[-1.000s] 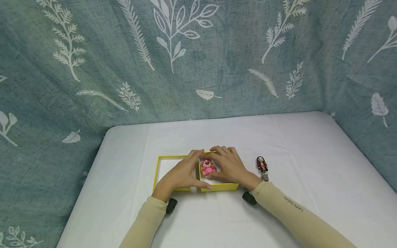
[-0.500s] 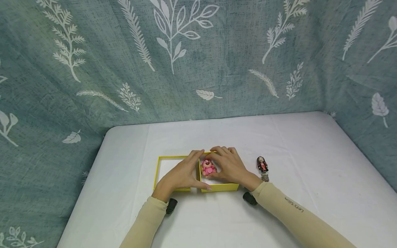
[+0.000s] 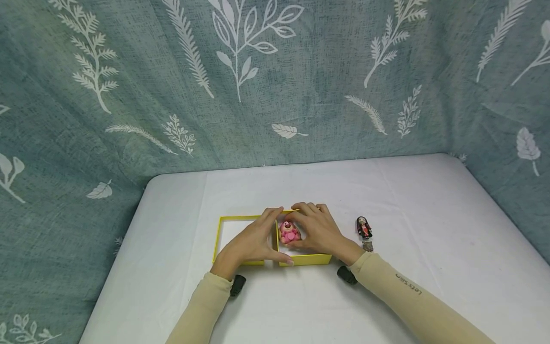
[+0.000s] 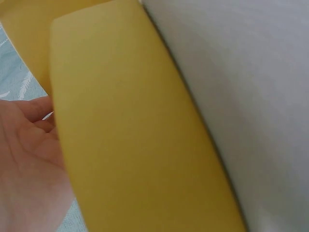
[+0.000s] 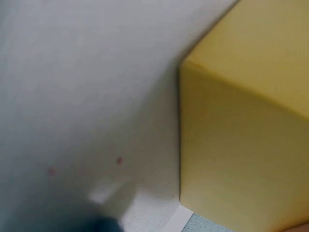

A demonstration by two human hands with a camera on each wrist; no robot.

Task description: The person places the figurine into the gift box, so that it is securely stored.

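Pink toy (image 3: 291,234) in yellow box (image 3: 305,260), right hand (image 3: 319,233) pinching it. Left hand (image 3: 252,242) grips box side. Small doll (image 3: 364,228) on table (image 3: 292,306).

My sleeves (image 3: 412,303) were beige, my box (image 3: 306,260) yellow and the toy (image 3: 290,233) mainly pink. White leaves (image 3: 284,131) patterned the blue-green curtain (image 3: 318,110).
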